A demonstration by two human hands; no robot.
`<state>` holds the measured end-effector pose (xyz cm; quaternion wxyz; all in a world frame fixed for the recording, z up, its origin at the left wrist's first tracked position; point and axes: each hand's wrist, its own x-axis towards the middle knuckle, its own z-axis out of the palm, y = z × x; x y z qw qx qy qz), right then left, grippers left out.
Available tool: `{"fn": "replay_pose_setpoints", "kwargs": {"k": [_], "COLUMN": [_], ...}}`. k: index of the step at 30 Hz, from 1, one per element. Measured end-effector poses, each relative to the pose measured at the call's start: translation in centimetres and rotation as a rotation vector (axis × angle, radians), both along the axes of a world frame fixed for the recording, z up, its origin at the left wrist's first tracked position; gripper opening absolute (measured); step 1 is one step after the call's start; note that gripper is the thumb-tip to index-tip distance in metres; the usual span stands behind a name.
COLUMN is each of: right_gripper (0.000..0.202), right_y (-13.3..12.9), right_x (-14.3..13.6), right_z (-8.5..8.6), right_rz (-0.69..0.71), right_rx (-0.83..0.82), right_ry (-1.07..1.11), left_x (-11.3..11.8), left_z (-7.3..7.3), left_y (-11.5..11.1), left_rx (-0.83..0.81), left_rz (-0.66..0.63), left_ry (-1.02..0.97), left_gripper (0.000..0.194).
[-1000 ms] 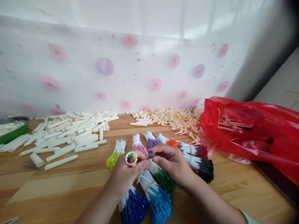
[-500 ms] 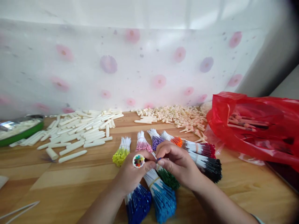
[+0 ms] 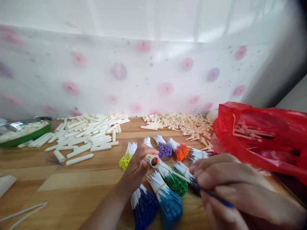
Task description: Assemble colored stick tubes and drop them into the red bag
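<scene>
My left hand (image 3: 137, 166) is closed around a cream pen barrel (image 3: 152, 160) whose round end faces me, with several coloured ends showing inside. My right hand (image 3: 230, 185), large and close to the camera, pinches a thin pen refill (image 3: 177, 174) with a white shaft and a dark blue end. The refill's white tip points at the barrel's end; whether it touches I cannot tell. Under and around the hands lie bundles of refills: dark blue (image 3: 145, 209), light blue (image 3: 169, 204), green (image 3: 177, 183), purple (image 3: 164, 148), orange (image 3: 180, 150) and yellow (image 3: 125, 161).
White tubes (image 3: 81, 134) are heaped at the back left beside a green-rimmed bowl (image 3: 35, 127). Small cream parts (image 3: 182, 121) spread along the back. A red plastic bag (image 3: 240, 143) with more pieces fills the right side. White cord (image 3: 26, 214) lies front left.
My right hand has moved right and nearer the camera, away from my left, with the blue refill now stretched between them. The barrel in my left hand has turned toward the right.
</scene>
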<state>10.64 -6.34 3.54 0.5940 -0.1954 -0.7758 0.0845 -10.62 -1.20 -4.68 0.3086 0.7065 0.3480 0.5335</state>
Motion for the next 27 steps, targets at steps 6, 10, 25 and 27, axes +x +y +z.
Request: {"fn": "replay_pose_setpoints", "kwargs": {"k": [6, 10, 25, 27], "right_gripper": [0.025, 0.022, 0.032, 0.03], "right_y": [0.3, 0.9, 1.5, 1.9], "right_x": [-1.7, -1.8, -1.9, -2.4], "right_z": [0.4, -0.3, -1.4, -1.7], "right_rz": [0.065, 0.114, 0.11, 0.102], "right_rx": [-0.012, 0.026, -0.028, 0.02], "right_ry": [0.0, -0.009, -0.087, -0.093], "left_x": [0.2, 0.3, 0.5, 0.5], "left_z": [-0.1, 0.0, 0.5, 0.5], "left_y": [-0.1, -0.2, -0.5, -0.5], "left_rx": [-0.001, -0.007, -0.036, -0.021], "left_rz": [-0.035, -0.024, 0.026, 0.024], "left_ry": [-0.004, 0.007, 0.064, 0.077], "left_gripper": [0.039, 0.034, 0.049, 0.049]}}
